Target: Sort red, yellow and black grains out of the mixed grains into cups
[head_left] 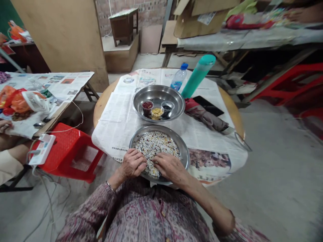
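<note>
A shallow steel basin point(185, 148) in front of me holds mixed grains and beans point(157, 143), mostly white with dark, red and yellow ones among them. My left hand point(133, 162) lies over its near left side, fingers curled together; what they hold, if anything, is hidden. On the near right, my right hand point(170, 165) has its bent fingertips down in the mix, closed on something too small to name. Just beyond stands a second steel basin point(137, 109) with three small clear cups: red beans point(147, 105), yellow beans point(157, 111) and black beans point(167, 107).
Newspaper point(113, 129) covers the round table. Behind the far basin are a water bottle point(179, 77) and a tall teal bottle point(199, 75); a folded umbrella point(205, 116) and black phone point(209, 106) lie right. A red stool point(68, 151) holds a power strip point(42, 149). Another person's hand point(5, 126) shows left.
</note>
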A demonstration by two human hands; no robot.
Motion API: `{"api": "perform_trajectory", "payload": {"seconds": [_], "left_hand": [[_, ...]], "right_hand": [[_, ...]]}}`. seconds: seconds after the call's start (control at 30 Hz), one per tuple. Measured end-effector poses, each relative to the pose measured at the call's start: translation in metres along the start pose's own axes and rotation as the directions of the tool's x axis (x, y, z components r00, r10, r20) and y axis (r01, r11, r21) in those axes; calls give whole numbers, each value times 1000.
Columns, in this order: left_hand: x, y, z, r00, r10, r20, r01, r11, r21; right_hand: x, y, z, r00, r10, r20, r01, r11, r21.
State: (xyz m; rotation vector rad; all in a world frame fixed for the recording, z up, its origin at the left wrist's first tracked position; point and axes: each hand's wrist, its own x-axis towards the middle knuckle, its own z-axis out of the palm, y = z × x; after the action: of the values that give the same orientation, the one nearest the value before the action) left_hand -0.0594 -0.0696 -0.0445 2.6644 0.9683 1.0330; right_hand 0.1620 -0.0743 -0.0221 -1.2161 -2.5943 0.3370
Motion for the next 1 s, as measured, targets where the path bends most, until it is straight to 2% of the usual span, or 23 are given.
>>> {"api": "perform_trajectory", "payload": {"seconds": [0.2,0.3,0.4,0.53,0.67,0.87,1.0], "left_hand": [[-3,0,1,1000,-4,20,4,1000,11],[-5,0,3,1000,-12,-1,12,1000,-4],[-7,-1,4,1000,-26,-11,26,1000,0],[-9,-1,5,999,-36,-7,36,999,2],[-9,-1,6,999,-41,-17,41,999,-9],[-9,-2,8,997,-42,-65,39,999,-37],[-9,-2,9,996,-51,-67,48,998,-43]], "right_hand": [[21,10,-33,975,81,-206,-65,994,87],[53,22,-56,929,162,-332,-137,986,97],[96,37,-73,895,206,-396,-202,978,53],[154,57,-82,895,252,-367,-295,953,-66],[195,69,-81,925,280,-256,-333,923,-194],[224,80,-70,965,192,-178,-242,914,-326],[229,84,-61,960,241,-143,-277,899,-340]]}}
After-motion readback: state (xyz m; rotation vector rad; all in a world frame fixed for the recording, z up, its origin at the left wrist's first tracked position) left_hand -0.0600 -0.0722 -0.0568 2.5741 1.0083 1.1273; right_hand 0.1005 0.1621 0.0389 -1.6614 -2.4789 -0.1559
